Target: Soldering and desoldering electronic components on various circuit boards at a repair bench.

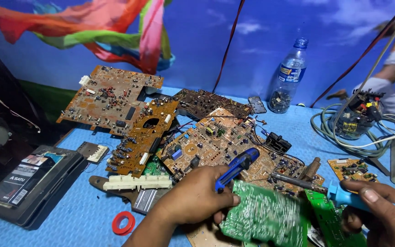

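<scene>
My left hand grips a blue-handled desoldering pump and also pinches the edge of a green circuit board, its solder side facing up. My right hand holds a light-blue soldering iron, whose metal tip points left over the boards, just above the green board. Under and behind both hands lies a large brown circuit board covered with components.
More brown boards are stacked at the left and back. A plastic bottle stands by the blue wall. Coiled cables lie right, a dark case left, a red tape ring near the front.
</scene>
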